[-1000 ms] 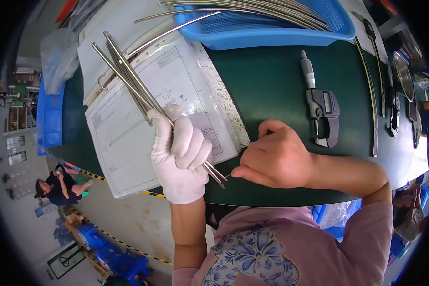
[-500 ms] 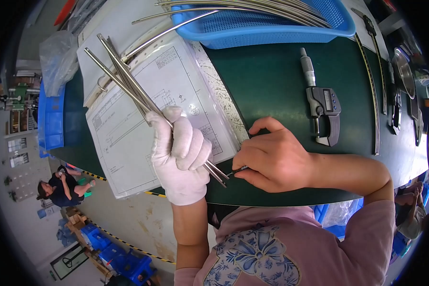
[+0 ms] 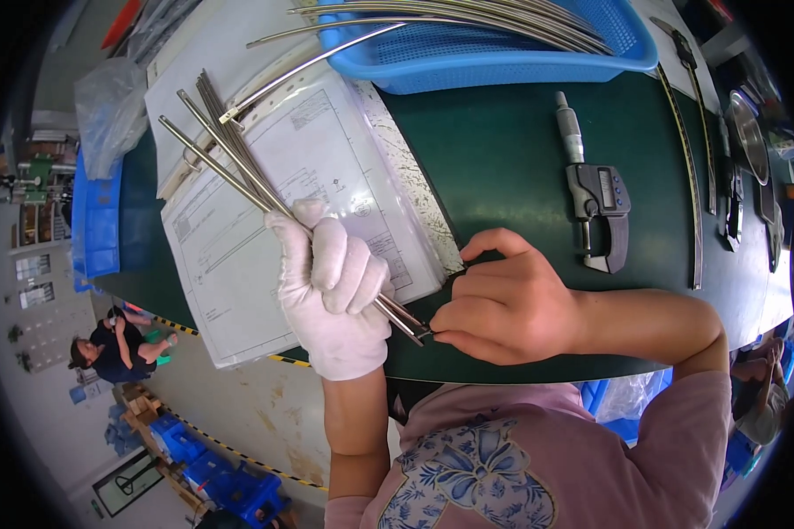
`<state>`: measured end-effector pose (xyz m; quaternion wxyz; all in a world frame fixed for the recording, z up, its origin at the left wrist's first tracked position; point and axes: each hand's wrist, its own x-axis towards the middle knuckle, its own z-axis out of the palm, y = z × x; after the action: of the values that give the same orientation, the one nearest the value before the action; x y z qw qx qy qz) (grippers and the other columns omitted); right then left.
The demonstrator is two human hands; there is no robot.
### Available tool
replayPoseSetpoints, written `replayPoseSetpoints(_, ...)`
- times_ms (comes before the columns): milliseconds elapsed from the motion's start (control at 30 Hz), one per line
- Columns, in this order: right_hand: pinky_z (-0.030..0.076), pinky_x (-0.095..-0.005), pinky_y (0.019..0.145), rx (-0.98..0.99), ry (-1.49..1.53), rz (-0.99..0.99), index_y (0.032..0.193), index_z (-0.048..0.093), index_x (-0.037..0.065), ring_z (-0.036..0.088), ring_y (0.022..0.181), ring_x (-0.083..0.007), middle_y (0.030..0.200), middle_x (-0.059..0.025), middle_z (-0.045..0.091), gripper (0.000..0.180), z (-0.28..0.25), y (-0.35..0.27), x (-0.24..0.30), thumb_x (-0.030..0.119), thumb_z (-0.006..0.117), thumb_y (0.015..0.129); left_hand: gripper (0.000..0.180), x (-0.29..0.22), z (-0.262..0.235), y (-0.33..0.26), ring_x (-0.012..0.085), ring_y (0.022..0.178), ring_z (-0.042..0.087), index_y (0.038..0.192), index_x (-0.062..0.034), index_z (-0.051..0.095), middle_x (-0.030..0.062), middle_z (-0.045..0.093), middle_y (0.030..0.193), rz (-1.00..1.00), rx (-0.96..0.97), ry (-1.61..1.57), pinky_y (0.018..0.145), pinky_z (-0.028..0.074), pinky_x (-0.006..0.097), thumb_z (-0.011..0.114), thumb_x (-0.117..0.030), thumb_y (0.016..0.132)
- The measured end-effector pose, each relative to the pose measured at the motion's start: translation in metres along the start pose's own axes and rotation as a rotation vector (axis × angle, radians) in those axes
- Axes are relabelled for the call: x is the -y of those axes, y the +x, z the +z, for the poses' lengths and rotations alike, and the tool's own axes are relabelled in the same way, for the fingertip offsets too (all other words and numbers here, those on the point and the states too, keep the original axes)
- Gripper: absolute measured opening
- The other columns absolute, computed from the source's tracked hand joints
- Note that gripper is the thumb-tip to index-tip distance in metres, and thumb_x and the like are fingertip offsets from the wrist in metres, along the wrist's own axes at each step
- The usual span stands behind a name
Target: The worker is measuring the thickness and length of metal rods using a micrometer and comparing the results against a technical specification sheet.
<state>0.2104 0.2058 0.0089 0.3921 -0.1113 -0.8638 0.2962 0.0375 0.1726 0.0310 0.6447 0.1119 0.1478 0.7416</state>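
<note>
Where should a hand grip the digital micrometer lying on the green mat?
By its dark frame, from above: the digital micrometer lies flat and alone on the green mat, and the frame is its broadest part, while the thin thimble end gives less purchase.

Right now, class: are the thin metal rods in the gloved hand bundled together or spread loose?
Bundled: the left hand grips the metal rods side by side.

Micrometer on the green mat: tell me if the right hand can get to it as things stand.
Probably yes: the micrometer lies uncovered just beyond the right hand, with bare green mat between. But its fingertips are busy at the rod bundle.
</note>
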Motion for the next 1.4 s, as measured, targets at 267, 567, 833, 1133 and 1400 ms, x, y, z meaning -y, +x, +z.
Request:
replayPoseSetpoints(267, 0.040, -0.0333, 0.073, 0.008, 0.014, 0.030, 0.072, 0.053, 0.009, 0.050, 0.052, -0.0180, 0.059, -0.0016, 0.046, 0.016, -0.001, 0.001, 0.001, 0.017, 0.067, 0.069, 0.039, 0.002, -0.006, 0.000, 0.0059, 0.038, 0.029, 0.100, 0.0020, 0.049, -0.0005, 0.034, 0.055, 0.025, 0.091, -0.076, 0.037, 0.026, 0.021, 0.027, -0.029, 0.097)
replayPoseSetpoints(567, 0.040, -0.0327, 0.069, 0.157, -0.144, 0.021, 0.066, 0.053, 0.010, 0.045, 0.047, -0.0160, 0.055, 0.0002, 0.043, 0.022, -0.003, 0.001, 0.001, 0.026, 0.068, 0.070, 0.038, 0.001, -0.004, 0.000, 0.0057, 0.038, 0.028, 0.099, 0.0016, 0.049, -0.0013, 0.032, 0.054, 0.017, 0.066, -0.056, 0.035, 0.026, 0.021, 0.027, -0.030, 0.097)
replayPoseSetpoints(833, 0.039, -0.0321, 0.072, 0.126, -0.153, -0.057, 0.069, 0.053, 0.011, 0.046, 0.049, -0.0157, 0.056, 0.0003, 0.042, 0.021, 0.000, 0.001, -0.003, 0.025, 0.068, 0.070, 0.037, 0.002, 0.002, -0.001, 0.0031, 0.034, 0.023, 0.094, -0.0049, 0.052, -0.0058, 0.028, 0.048, 0.025, -0.076, 0.030, 0.032, 0.021, 0.018, 0.028, -0.033, 0.096)
replayPoseSetpoints(1133, 0.041, -0.0338, 0.072, 0.194, -0.189, -0.044, 0.071, 0.053, 0.011, 0.047, 0.050, -0.0169, 0.058, 0.0004, 0.044, 0.017, -0.004, 0.001, -0.002, 0.019, 0.067, 0.068, 0.038, 0.002, 0.000, 0.002, 0.0037, 0.036, 0.024, 0.096, -0.0020, 0.053, -0.0048, 0.028, 0.051, -0.047, -0.027, 0.060, 0.033, 0.022, 0.019, 0.028, -0.031, 0.096)
replayPoseSetpoints(1400, 0.041, -0.0356, 0.074, 0.225, -0.093, -0.097, 0.079, 0.054, 0.010, 0.050, 0.051, -0.0179, 0.059, 0.0000, 0.049, 0.016, -0.009, 0.007, -0.009, 0.014, 0.066, 0.067, 0.034, 0.000, -0.002, 0.002, 0.0022, 0.035, 0.021, 0.094, -0.0057, 0.056, -0.0068, 0.026, 0.048, -0.039, -0.063, 0.093, 0.032, 0.018, 0.018, 0.035, -0.033, 0.095)
